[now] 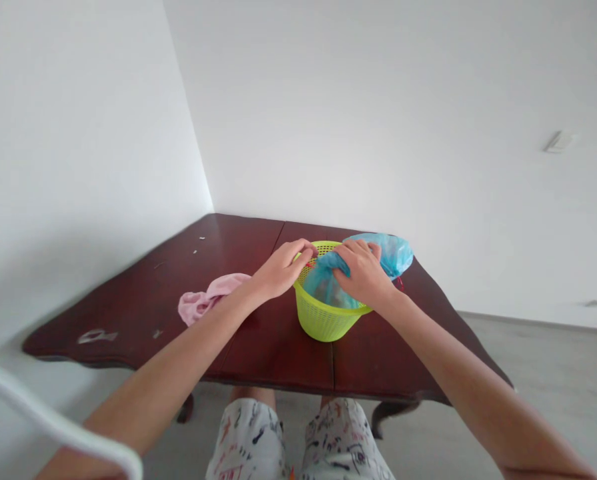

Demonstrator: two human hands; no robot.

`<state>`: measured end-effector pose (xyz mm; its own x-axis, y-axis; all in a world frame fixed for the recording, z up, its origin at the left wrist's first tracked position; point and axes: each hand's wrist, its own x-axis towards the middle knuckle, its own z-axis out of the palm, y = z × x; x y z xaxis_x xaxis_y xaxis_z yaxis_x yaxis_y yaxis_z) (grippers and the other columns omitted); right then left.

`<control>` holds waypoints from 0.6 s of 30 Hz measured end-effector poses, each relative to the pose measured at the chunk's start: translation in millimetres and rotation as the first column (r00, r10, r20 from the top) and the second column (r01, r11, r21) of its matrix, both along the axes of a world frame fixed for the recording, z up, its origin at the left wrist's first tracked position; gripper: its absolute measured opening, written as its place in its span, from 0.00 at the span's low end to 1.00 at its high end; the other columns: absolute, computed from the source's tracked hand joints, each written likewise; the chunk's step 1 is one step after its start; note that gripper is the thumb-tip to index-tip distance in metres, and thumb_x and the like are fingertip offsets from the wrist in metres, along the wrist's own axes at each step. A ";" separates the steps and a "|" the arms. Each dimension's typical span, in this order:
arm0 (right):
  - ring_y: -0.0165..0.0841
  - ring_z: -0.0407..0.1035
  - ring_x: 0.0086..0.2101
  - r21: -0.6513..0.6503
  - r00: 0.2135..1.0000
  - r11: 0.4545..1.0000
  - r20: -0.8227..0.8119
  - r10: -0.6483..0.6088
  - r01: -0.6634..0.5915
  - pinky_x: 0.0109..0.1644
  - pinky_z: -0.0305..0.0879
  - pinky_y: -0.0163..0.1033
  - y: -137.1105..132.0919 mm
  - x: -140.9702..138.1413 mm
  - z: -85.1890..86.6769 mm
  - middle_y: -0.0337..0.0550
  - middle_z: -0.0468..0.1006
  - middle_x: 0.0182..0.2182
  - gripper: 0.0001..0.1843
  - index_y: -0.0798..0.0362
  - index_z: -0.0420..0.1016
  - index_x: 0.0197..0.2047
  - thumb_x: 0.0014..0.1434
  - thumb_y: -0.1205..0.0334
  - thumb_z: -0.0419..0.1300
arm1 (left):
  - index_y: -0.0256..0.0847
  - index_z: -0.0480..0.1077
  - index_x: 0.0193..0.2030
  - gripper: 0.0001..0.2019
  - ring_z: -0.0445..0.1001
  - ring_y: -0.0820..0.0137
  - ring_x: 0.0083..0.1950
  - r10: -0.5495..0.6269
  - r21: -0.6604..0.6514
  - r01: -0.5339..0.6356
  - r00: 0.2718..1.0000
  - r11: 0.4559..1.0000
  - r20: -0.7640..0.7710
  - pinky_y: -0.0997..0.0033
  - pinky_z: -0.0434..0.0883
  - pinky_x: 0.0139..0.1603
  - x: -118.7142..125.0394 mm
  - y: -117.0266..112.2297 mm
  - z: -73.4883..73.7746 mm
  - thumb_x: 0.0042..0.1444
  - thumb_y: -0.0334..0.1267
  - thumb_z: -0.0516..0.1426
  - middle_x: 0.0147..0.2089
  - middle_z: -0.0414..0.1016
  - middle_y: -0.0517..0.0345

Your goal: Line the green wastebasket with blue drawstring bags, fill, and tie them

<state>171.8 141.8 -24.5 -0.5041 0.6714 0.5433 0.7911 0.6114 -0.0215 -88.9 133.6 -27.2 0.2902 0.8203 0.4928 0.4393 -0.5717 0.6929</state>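
White curved rail (43, 413) cuts across the lower left corner, lying over the person's left forearm (148, 407), while white shorts (248, 443) printed with dark doodles show at 6 o'clock, just below the near edge of a dark reddish-brown wooden surface (273, 353). Near the middle of that surface stands a lime-green plastic basket (323, 320), upright with mesh sides. A blue plastic bag (328, 283) lines part of its inside and bulges out over the rim at 2 o'clock. The left hand (283, 270) comes in from 8 o'clock, its fingers (303, 253) curled closed over the basket's rim at about 10 o'clock, with a small red bit showing by the fingertips. The right hand (361, 272) presses down from 4 o'clock, closed on a gathered fold of the bag at the rim. A red string (399, 283) pokes out at 3 o'clock beyond that hand. A crumpled pink cloth (208, 297) lies at 9 o'clock, just under the left wrist. Pale worn patch (97, 336) marks the surface further toward 9 o'clock, and grey floor (543, 373) spreads at 3 o'clock beyond the table.
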 end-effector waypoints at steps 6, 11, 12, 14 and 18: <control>0.50 0.80 0.43 -0.272 0.995 0.960 -0.039 -0.089 0.075 0.48 0.69 0.51 24.7 13.8 27.7 0.51 0.88 0.42 0.07 0.47 0.80 0.51 0.71 0.60 0.69 | 0.44 0.75 0.58 0.18 0.79 0.56 0.72 0.210 0.089 -0.255 0.915 0.963 0.344 0.51 0.73 0.78 -30.1 0.8 -86.1 0.86 0.53 0.51 0.68 0.83 0.44; 0.39 0.76 0.28 -0.361 0.800 0.904 -0.599 -0.035 -0.231 0.32 0.72 0.44 80.2 27.3 95.6 0.38 0.81 0.28 0.12 0.48 0.81 0.46 0.62 0.66 0.77 | 0.45 0.72 0.57 0.17 0.84 0.60 0.56 0.382 -0.145 -0.355 0.816 0.923 0.434 0.57 0.80 0.63 -33.7 7.9 -165.8 0.84 0.53 0.49 0.63 0.84 0.45; 0.38 0.77 0.28 -0.318 0.727 0.914 -0.685 -0.036 -0.254 0.32 0.74 0.43 94.3 31.8 112.3 0.37 0.83 0.30 0.14 0.49 0.81 0.49 0.63 0.66 0.77 | 0.44 0.72 0.56 0.17 0.84 0.61 0.54 0.389 -0.161 -0.354 0.816 0.921 0.428 0.58 0.80 0.60 -34.1 7.7 -176.3 0.84 0.53 0.49 0.62 0.84 0.46; 0.36 0.83 0.35 -0.183 0.625 0.953 -0.780 0.009 -0.242 0.37 0.79 0.41 124.0 44.5 144.9 0.39 0.88 0.40 0.14 0.51 0.80 0.55 0.68 0.65 0.74 | 0.45 0.72 0.56 0.16 0.83 0.61 0.51 0.393 -0.186 -0.346 0.819 0.919 0.418 0.59 0.80 0.56 -34.9 5.9 -191.4 0.83 0.53 0.50 0.60 0.84 0.47; 0.32 0.84 0.49 0.129 0.708 0.988 -0.690 0.151 -0.084 0.47 0.75 0.42 179.6 77.9 190.9 0.50 0.88 0.56 0.16 0.60 0.78 0.55 0.81 0.59 0.51 | 0.45 0.74 0.57 0.15 0.83 0.60 0.51 0.355 -0.206 -0.297 0.856 0.932 0.376 0.59 0.79 0.54 -35.6 1.3 -206.0 0.82 0.51 0.53 0.58 0.84 0.48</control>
